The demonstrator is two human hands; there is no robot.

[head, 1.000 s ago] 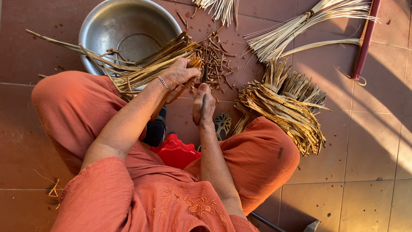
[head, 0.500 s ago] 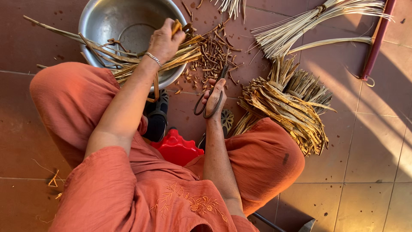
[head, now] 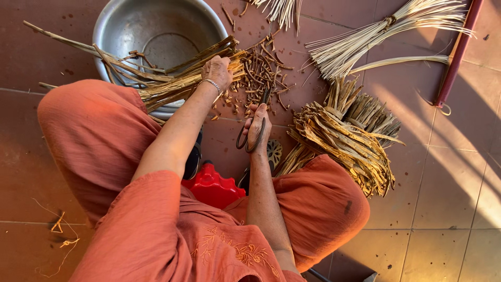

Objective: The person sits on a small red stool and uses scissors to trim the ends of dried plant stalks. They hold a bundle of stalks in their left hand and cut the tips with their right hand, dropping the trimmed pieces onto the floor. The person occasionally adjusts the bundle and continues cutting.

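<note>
Dry reed bundle (head: 172,83) lies across the steel basin (head: 156,31) rim at 11 o'clock, my left hand (head: 216,72) clenched on it for trimming, right hand (head: 257,125) fingers gripping scissors (head: 249,137), trimmings pile (head: 263,68) beyond.

Floor (head: 459,209) of reddish-brown square tiles with pale grout lines, partly sunlit at right. Directly on it: a round metal basin (head: 156,31) at far left; a scatter of short cut stem pieces (head: 263,70) just right of the basin; a heap of split brown cane strips (head: 344,138) at centre right; a tied bundle of thin pale reeds (head: 376,39) at far right, its ends fanned toward the left; a red rod with a hooked end (head: 456,57) along the right edge; loose fibre scraps (head: 60,232) at near left.
</note>
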